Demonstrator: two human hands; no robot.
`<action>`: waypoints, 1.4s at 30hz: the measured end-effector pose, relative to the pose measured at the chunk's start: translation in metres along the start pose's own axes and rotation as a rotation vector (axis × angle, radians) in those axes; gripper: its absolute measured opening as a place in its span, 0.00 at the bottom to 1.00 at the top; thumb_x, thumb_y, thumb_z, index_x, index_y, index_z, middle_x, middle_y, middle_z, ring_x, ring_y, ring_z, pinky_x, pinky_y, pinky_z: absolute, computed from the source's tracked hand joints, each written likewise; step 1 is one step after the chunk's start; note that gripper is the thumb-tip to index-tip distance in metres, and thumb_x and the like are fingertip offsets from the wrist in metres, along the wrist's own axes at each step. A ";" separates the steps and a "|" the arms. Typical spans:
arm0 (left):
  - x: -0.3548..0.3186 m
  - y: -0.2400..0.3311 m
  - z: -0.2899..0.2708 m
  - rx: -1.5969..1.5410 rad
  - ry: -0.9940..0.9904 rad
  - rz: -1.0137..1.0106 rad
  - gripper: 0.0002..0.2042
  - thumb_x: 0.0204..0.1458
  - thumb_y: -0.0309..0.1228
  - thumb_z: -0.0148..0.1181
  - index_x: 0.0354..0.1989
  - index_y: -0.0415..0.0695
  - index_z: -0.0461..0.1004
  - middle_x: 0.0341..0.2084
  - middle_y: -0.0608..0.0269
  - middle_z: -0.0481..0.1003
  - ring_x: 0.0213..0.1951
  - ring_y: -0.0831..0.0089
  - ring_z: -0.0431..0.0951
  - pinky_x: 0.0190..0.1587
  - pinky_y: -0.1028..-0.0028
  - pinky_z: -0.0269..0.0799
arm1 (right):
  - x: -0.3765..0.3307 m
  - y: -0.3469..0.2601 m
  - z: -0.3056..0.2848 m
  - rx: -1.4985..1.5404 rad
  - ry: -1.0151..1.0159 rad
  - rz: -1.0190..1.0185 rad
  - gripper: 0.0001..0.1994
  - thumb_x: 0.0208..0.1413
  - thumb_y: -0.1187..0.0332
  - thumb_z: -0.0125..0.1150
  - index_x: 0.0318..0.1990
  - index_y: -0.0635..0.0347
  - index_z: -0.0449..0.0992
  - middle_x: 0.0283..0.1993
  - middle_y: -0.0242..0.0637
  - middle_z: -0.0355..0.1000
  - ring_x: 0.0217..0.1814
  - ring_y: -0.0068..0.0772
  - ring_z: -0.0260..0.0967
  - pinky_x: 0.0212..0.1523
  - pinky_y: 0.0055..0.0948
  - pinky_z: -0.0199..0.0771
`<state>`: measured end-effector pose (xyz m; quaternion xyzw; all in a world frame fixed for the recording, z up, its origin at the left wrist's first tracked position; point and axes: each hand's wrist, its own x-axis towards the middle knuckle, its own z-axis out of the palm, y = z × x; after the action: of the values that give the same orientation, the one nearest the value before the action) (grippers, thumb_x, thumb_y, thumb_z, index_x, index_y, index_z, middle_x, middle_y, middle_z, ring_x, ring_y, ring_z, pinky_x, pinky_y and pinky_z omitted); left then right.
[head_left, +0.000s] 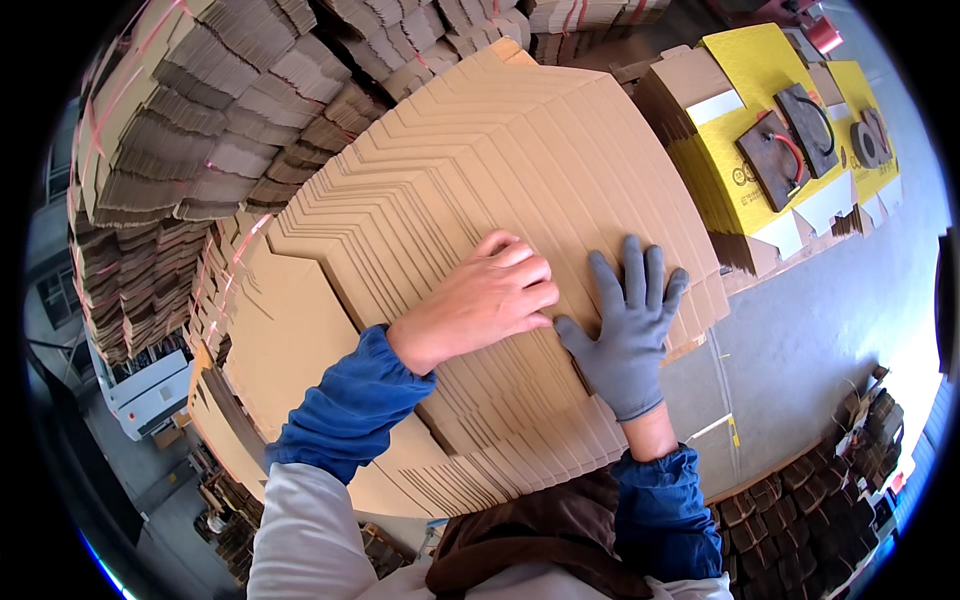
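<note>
A wide fan of overlapping brown cardboard sheets lies in front of me, their edges stepped like shingles. My bare left hand rests on the middle of the fan with its fingers curled inward. What its fingertips grip, if anything, is hidden beneath them. Just to its right, my right hand wears a grey glove and lies flat on the sheets, fingers spread, holding nothing. Blue sleeve covers wrap both forearms.
Tall bundles of flattened cardboard tied with pink straps rise at the far left. Yellow printed cartons stand at the far right, with dark weights with handles on top. Dark stacked bundles sit low on the right, beside grey floor.
</note>
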<state>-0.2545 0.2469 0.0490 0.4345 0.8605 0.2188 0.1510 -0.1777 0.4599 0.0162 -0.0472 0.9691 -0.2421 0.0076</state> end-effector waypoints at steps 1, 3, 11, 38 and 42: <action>0.002 0.000 -0.003 -0.002 -0.013 0.002 0.13 0.49 0.39 0.75 0.35 0.49 0.77 0.37 0.69 0.72 0.46 0.67 0.72 0.62 0.61 0.65 | 0.000 0.000 0.001 0.002 0.003 -0.003 0.39 0.46 0.48 0.75 0.67 0.50 0.73 0.77 0.53 0.58 0.79 0.65 0.51 0.76 0.75 0.37; 0.002 -0.001 -0.005 -0.009 -0.020 0.007 0.13 0.50 0.39 0.75 0.35 0.48 0.77 0.36 0.68 0.71 0.44 0.67 0.72 0.62 0.61 0.65 | 0.000 0.000 0.002 0.003 0.008 -0.010 0.39 0.45 0.48 0.75 0.67 0.50 0.73 0.77 0.53 0.58 0.79 0.65 0.51 0.76 0.75 0.37; 0.010 -0.005 -0.003 0.025 -0.087 0.035 0.13 0.51 0.41 0.73 0.34 0.48 0.76 0.36 0.66 0.71 0.47 0.67 0.73 0.63 0.60 0.64 | -0.002 0.003 0.001 -0.005 0.010 -0.015 0.39 0.47 0.46 0.74 0.67 0.50 0.73 0.77 0.53 0.58 0.79 0.65 0.51 0.76 0.75 0.35; -0.007 -0.005 0.003 -0.030 -0.031 0.040 0.11 0.48 0.34 0.75 0.38 0.52 0.81 0.39 0.73 0.72 0.51 0.70 0.74 0.73 0.44 0.55 | -0.002 0.004 0.010 -0.033 0.029 -0.007 0.41 0.44 0.46 0.76 0.68 0.49 0.73 0.77 0.51 0.58 0.79 0.63 0.52 0.76 0.75 0.35; -0.005 -0.002 0.000 0.006 -0.051 0.041 0.11 0.49 0.34 0.75 0.38 0.52 0.80 0.38 0.72 0.72 0.51 0.69 0.74 0.73 0.44 0.54 | -0.002 0.004 0.010 -0.025 0.034 -0.006 0.41 0.44 0.45 0.76 0.68 0.49 0.73 0.77 0.51 0.58 0.80 0.62 0.51 0.77 0.74 0.35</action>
<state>-0.2532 0.2418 0.0477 0.4581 0.8479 0.2083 0.1670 -0.1759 0.4586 0.0052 -0.0461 0.9718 -0.2309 -0.0102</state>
